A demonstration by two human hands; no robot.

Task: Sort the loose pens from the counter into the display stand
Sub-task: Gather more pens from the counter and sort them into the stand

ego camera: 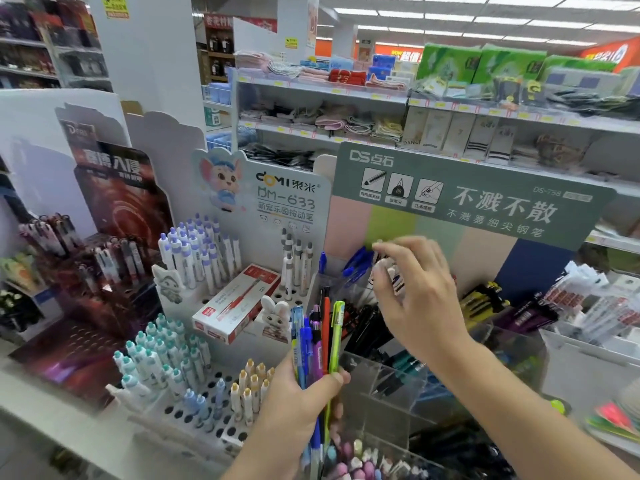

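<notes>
Right now my left hand [298, 400] is closed around a bunch of pens [318, 341], upright, tips sticking up past my fingers: blue ones, a purple one, an orange one, a lime green one on the right side. My right hand [415, 289] is raised further back, fingers pinched on a small white pen [391, 271]; it's motion-blurred, so detail is hard to read. That hand sits just in front of the blue pens [356, 261] standing in the back of the clear display stand [391, 379]. The stand has clear dividers; black pens [367, 323] fill one compartment just right of the bunch, and pastel-capped ones [353, 459] sit in the front compartment below my left hand. Behind the stand rises a green header card [485, 202]. Left of the bunch, a white peg-hole rack [214, 414] holds teal-capped pens [156, 355], purple-capped pens [197, 251] and yellow-capped pens [251, 386]. A red-and-white pen box [235, 303] lies tilted on that rack.
</notes>
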